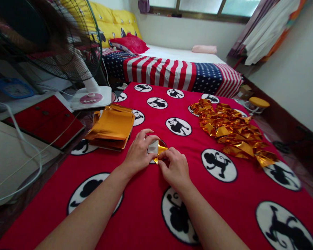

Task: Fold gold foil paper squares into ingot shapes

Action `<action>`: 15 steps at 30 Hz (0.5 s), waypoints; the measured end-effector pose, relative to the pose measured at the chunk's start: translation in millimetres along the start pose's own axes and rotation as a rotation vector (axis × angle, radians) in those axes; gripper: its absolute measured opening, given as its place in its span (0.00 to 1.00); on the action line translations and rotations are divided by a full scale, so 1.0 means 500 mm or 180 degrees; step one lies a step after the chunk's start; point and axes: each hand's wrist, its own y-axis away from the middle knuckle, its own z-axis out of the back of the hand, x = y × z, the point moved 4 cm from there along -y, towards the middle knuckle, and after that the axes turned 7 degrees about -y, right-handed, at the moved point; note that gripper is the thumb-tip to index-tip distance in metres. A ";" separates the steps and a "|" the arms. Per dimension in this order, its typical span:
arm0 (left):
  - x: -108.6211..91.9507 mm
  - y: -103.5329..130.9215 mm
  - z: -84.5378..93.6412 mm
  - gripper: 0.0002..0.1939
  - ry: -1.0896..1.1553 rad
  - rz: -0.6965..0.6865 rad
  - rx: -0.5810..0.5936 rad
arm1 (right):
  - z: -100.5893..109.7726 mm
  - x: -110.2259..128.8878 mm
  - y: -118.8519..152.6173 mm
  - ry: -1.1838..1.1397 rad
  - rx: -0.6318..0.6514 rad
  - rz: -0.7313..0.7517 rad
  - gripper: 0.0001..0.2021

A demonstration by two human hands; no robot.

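Observation:
Between my hands, low over the red cloth, is a partly folded sheet of gold foil paper (161, 148), its pale side showing on the left and its shiny gold side on the right. My left hand (140, 152) pinches the left part, thumb and fingers closed on it. Thumb and fingers of my right hand (174, 166) grip its lower right edge. Beside my left hand lies a stack of flat gold foil sheets (112, 125). To the right, folded gold foil pieces (232, 128) are spread in several rows.
The red cloth (143, 222) with monkey prints covers the work surface. A fan (91, 97) stands at the left, its blades blurred, near a dark red box (47, 118) and a white cable (23, 135). Behind is a bed (169, 73); a yellow-topped stool (259, 102) is at the right.

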 end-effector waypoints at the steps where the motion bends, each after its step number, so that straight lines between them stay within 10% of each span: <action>1: 0.001 -0.001 0.000 0.27 0.0014 0.0000 -0.0001 | 0.001 0.001 0.000 -0.0001 0.0004 -0.0010 0.04; 8: 0.019 0.003 -0.017 0.29 0.0274 0.0205 0.0197 | 0.002 0.001 -0.001 -0.0001 0.0004 -0.0026 0.03; 15: 0.023 0.000 -0.015 0.09 0.0451 -0.0111 0.0274 | 0.001 0.000 0.001 0.0003 -0.0003 0.0011 0.04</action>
